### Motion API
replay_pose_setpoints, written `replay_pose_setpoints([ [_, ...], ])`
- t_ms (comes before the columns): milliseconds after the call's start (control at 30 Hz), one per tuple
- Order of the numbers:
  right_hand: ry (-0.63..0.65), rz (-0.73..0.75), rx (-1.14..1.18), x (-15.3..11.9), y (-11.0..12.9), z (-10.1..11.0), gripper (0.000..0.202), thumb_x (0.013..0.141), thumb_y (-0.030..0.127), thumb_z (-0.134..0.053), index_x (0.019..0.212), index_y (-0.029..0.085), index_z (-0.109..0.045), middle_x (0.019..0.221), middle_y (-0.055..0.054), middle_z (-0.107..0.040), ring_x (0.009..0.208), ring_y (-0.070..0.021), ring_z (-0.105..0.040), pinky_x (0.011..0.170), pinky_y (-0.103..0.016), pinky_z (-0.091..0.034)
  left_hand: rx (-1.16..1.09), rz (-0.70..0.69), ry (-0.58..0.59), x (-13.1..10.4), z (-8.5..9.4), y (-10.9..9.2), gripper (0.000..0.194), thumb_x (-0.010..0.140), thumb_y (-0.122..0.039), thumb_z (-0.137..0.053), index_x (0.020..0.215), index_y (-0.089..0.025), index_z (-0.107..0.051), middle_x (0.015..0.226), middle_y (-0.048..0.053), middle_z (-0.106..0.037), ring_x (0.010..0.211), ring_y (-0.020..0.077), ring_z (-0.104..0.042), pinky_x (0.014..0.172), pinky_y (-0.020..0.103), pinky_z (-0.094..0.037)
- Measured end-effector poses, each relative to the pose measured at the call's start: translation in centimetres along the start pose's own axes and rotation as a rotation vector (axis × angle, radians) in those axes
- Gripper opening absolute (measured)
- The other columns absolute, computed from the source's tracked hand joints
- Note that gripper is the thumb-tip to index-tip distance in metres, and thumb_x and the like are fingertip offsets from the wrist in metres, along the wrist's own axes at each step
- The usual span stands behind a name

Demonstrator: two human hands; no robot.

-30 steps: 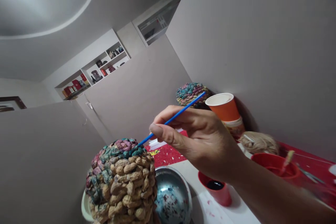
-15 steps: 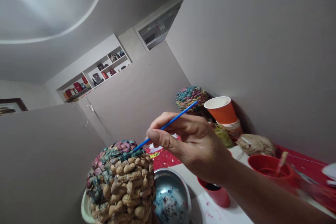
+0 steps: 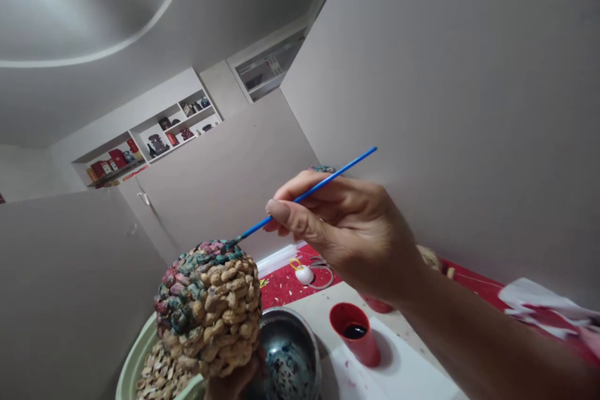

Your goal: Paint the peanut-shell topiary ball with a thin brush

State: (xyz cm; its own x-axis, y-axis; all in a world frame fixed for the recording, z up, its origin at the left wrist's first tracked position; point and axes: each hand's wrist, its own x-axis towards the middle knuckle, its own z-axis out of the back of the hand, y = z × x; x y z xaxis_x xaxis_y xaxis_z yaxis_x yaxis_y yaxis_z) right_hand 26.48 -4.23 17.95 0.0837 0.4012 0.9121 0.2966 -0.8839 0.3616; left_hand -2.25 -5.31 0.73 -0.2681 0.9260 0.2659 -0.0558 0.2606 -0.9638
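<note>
Pinched between thumb and fingers, a thin blue brush (image 3: 323,184) slants down from my right hand (image 3: 349,225). Its dark tip touches the top of a rounded form covered in peanuts (image 3: 229,319). The form's upper and left parts are painted teal, pink and dark red; the rest is bare tan shell. Under the form, my left hand (image 3: 234,381) supports it from below, mostly hidden behind it. A metal bowl (image 3: 290,356) stained with blue and dark paint is right beside the form. To the bowl's right stands a red cup (image 3: 363,340) with dark liquid inside.
At lower left, a pale green basin (image 3: 125,372) holds peanuts (image 3: 162,375). White paper (image 3: 398,365) lies under the red cup. On the red cloth (image 3: 276,292) is a white round item (image 3: 304,274) with a yellow loop. White crumpled material (image 3: 539,297) lies far right.
The view has shifted. The peanut form looks lower and smaller, tilted differently, and my right hand with the brush is higher and further right. More of the green basin and red cup shows.
</note>
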Motion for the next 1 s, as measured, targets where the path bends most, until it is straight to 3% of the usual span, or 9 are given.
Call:
replay_pose_setpoints([
  [133,-0.017,0.030,-0.107,-1.0,-0.4,1.2,0.019,0.090,0.029,-0.074,0.075,0.020,-0.068,0.068,0.003,-0.068,0.060,-0.0082,-0.062,0.054,-0.020,-0.049,-0.139,-0.062,0.118,1.5,-1.0,0.7,0.039,0.055,-0.043,-0.096,0.081,-0.020,-0.079,0.069,0.002,-0.075,0.065,0.0169,-0.064,0.061,0.029,-0.052],
  [333,-0.063,-0.070,-0.072,-1.6,0.3,2.5,0.023,0.088,0.035,-0.077,0.074,0.020,-0.067,0.068,0.003,-0.066,0.058,-0.0077,-0.061,0.051,-0.019,-0.049,-0.149,-0.009,0.076,1.0,-1.0,0.2,0.036,0.058,-0.034,-0.095,0.091,-0.026,-0.082,0.080,0.000,-0.078,0.070,0.0176,-0.066,0.063,0.026,-0.058],
  [467,-0.007,-0.090,-0.101,-1.6,0.6,3.0,0.025,0.089,0.034,-0.077,0.072,0.018,-0.067,0.071,0.003,-0.067,0.064,-0.0077,-0.065,0.057,-0.018,-0.051,-0.148,0.010,0.076,0.5,-0.9,-0.2,0.027,0.060,-0.031,-0.095,0.081,-0.023,-0.080,0.077,0.001,-0.076,0.072,0.0186,-0.067,0.065,0.026,-0.059],
  [667,0.052,-0.086,-0.147,-1.6,1.3,3.1,0.030,0.094,0.036,-0.071,0.071,0.018,-0.065,0.068,0.003,-0.062,0.063,-0.0077,-0.061,0.057,-0.019,-0.051,-0.122,0.032,0.107,0.5,-0.7,0.2,0.031,0.060,-0.038,-0.095,0.087,-0.028,-0.083,0.072,-0.001,-0.077,0.064,0.0165,-0.066,0.061,0.023,-0.058],
  [1000,0.084,-0.035,-0.186,-2.2,0.4,3.2,0.020,0.095,0.020,-0.065,0.075,0.018,-0.067,0.064,0.005,-0.062,0.059,-0.0065,-0.058,0.054,-0.018,-0.047,-0.121,0.003,0.157,0.5,-0.1,0.6,0.024,0.069,-0.034,-0.091,0.089,-0.027,-0.081,0.080,0.000,-0.078,0.071,0.0173,-0.067,0.068,0.027,-0.058],
])
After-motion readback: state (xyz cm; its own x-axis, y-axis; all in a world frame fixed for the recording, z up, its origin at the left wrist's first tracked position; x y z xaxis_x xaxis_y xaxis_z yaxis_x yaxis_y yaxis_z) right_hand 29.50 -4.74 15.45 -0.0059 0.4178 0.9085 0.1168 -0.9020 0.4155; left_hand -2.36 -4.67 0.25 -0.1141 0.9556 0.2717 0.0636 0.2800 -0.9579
